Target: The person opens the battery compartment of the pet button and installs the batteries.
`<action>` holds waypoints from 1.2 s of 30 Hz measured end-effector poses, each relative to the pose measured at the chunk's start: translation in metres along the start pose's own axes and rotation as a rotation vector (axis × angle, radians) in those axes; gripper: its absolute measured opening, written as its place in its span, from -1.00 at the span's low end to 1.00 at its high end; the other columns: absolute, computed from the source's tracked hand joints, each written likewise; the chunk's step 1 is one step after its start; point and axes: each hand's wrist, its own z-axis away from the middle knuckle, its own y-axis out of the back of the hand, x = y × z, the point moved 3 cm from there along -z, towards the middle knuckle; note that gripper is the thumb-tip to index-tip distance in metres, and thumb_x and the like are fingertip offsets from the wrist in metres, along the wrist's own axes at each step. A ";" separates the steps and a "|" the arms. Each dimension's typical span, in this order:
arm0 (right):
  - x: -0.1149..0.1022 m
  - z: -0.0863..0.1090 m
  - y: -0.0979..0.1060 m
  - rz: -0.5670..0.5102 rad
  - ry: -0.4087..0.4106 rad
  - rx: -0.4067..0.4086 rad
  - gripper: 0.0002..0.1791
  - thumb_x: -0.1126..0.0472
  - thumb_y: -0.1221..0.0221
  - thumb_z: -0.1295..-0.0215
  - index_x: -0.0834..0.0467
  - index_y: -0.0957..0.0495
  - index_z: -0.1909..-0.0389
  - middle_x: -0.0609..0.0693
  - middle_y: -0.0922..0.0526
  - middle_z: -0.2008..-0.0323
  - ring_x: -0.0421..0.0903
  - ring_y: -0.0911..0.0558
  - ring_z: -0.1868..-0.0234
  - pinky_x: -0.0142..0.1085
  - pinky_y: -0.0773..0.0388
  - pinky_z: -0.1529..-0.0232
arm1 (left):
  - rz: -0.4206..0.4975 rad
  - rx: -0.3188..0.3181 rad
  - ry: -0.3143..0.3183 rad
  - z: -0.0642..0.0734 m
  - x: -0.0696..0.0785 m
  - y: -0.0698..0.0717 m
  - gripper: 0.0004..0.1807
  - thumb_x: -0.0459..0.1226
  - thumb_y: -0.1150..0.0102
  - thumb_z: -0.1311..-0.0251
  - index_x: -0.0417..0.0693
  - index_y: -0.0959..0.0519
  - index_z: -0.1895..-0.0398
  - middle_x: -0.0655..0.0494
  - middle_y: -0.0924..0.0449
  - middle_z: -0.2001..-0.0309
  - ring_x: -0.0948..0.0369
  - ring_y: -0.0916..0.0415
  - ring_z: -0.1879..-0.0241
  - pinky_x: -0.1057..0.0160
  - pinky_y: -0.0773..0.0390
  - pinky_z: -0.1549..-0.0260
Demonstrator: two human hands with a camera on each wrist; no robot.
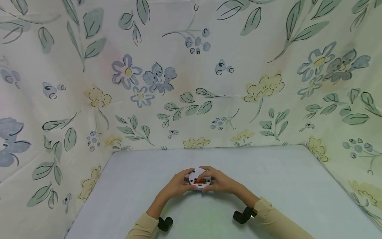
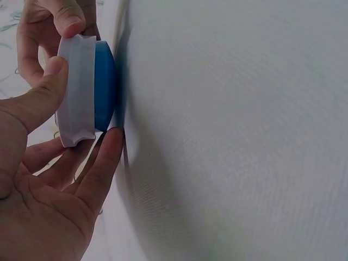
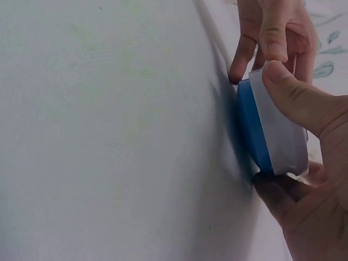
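Observation:
A round device (image 1: 195, 174) with a white half and a blue half (image 2: 104, 87) is held just above the table, white side up. In its upper face is an opened compartment with red-orange battery-like pieces (image 1: 204, 182) in it. My left hand (image 1: 177, 184) grips the left side, its thumb on the white rim (image 2: 79, 92) and fingertips under the edge. My right hand (image 1: 223, 182) holds the right side between thumb and fingers, and one of its fingers reaches over the compartment. That finger partly covers the pieces.
A pale cloth-covered table (image 1: 143, 172) lies under the hands. Floral fabric (image 1: 191, 79) hangs behind it and along both sides. Black wrist cameras (image 1: 243, 215) are strapped on both wrists, below tan sleeves (image 1: 277, 219).

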 end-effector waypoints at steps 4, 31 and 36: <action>0.005 0.009 0.010 -0.082 0.003 0.042 -0.44 0.10 -0.47 -0.21 0.03 -0.56 -0.23 0.19 -0.35 -0.41 0.17 -0.34 -0.40 0.03 -0.46 -0.23 | 0.014 0.001 0.033 -0.001 0.001 0.000 -0.19 -0.27 -0.46 -0.22 -0.32 -0.29 -0.46 -0.22 -0.37 -0.36 -0.08 -0.55 -0.10 0.07 -0.62 0.02; 0.038 0.102 0.068 -0.012 -0.077 0.253 -0.27 0.05 -0.54 -0.10 0.26 -0.50 -0.23 0.15 -0.54 -0.19 0.20 -0.52 -0.19 0.07 -0.49 -0.17 | 0.007 -0.008 0.075 -0.003 0.003 -0.001 -0.17 -0.22 -0.49 -0.20 -0.28 -0.30 -0.47 -0.21 -0.36 -0.38 -0.09 -0.52 -0.14 0.07 -0.61 0.01; 0.038 0.115 0.066 0.113 -0.088 0.305 -0.26 0.00 -0.57 -0.03 0.21 -0.54 -0.20 0.03 -0.56 -0.15 0.14 -0.54 -0.13 0.00 -0.55 -0.09 | 0.006 -0.006 0.081 0.000 0.005 0.000 -0.17 -0.22 -0.48 -0.20 -0.29 -0.30 -0.47 -0.22 -0.35 -0.38 -0.10 -0.52 -0.14 0.06 -0.61 0.01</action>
